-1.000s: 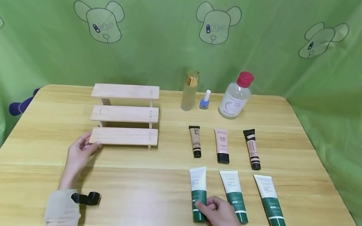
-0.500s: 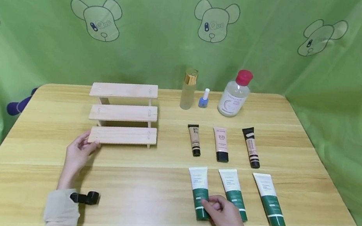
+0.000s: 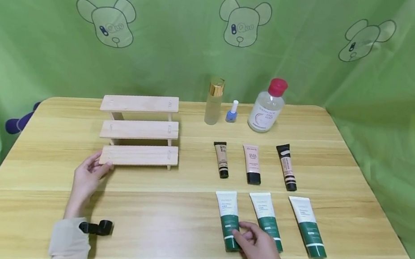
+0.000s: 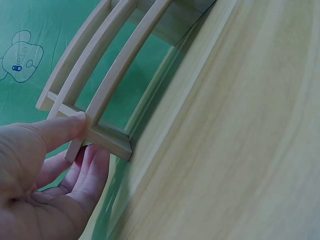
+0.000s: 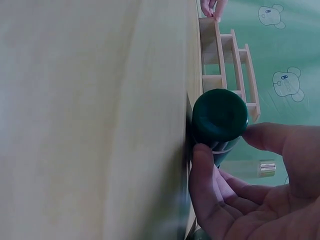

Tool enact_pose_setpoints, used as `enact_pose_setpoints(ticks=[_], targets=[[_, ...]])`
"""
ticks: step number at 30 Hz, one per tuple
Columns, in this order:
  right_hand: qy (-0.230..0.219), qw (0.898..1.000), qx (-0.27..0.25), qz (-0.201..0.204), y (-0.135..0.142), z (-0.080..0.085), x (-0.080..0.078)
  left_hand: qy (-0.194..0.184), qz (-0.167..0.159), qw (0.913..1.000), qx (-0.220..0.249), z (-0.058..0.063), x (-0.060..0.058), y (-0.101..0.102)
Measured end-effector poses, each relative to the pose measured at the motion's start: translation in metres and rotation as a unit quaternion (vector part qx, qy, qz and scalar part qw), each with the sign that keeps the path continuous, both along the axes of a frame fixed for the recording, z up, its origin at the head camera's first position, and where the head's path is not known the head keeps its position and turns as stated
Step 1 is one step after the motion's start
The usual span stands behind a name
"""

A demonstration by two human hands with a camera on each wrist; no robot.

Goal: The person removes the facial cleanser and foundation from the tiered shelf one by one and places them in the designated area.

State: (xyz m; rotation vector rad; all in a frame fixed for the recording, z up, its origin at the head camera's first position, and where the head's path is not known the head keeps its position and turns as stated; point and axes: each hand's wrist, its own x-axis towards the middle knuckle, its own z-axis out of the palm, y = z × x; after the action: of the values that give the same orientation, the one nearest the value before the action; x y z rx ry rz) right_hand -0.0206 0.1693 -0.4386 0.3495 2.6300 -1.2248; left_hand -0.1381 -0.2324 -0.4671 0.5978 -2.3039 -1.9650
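Observation:
My left hand (image 3: 86, 179) pinches the left end of the lowest board of a three-tier wooden display stand (image 3: 140, 155). In the left wrist view, the thumb lies on top of the board (image 4: 120, 75) and the fingers are under it. My right hand (image 3: 259, 248) holds the leftmost of three white-and-green squeeze tubes (image 3: 229, 218) near its cap, thumb at the right edge. Seen from the right wrist, thumb and fingers are on opposite sides of the tube, just behind its round green cap (image 5: 220, 115). The tube lies flat, cap toward me.
Two matching tubes (image 3: 265, 209) (image 3: 308, 227) lie to the right. Behind them lie three smaller cosmetic tubes (image 3: 252, 163). At the back stand a gold-capped bottle (image 3: 213, 105), a blue nail polish bottle (image 3: 231, 115) and a red-capped bottle (image 3: 265, 111). A green curtain (image 3: 171, 51) surrounds the table.
My right thumb has shifted from over the leftmost tube toward its right edge, and that tube's cap end has swung slightly right. My left hand stays on the stand. The head view has drifted slightly.

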Motion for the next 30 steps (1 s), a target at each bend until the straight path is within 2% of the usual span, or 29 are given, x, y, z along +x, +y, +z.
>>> enact_pose_setpoints(ticks=[5,15,22,26,30], targets=[[0.001,1.000,0.003,-0.005,0.002,0.006,0.003,-0.024,0.001,0.9996,-0.015,0.002,-0.001,-0.001],[0.044,0.999,0.009,-0.016,0.012,0.020,0.008,-0.024,-0.001,0.9993,-0.028,0.000,-0.002,-0.003],[0.062,0.996,0.010,-0.059,0.030,0.030,0.010,-0.020,-0.001,0.9998,-0.009,-0.002,-0.002,-0.003],[0.107,0.991,0.011,-0.078,0.042,0.033,0.013,-0.014,-0.002,0.9999,-0.005,-0.003,-0.001,-0.004],[0.165,0.981,0.013,-0.101,0.053,0.033,0.016,-0.019,0.002,0.9998,-0.012,-0.004,0.001,-0.006]])
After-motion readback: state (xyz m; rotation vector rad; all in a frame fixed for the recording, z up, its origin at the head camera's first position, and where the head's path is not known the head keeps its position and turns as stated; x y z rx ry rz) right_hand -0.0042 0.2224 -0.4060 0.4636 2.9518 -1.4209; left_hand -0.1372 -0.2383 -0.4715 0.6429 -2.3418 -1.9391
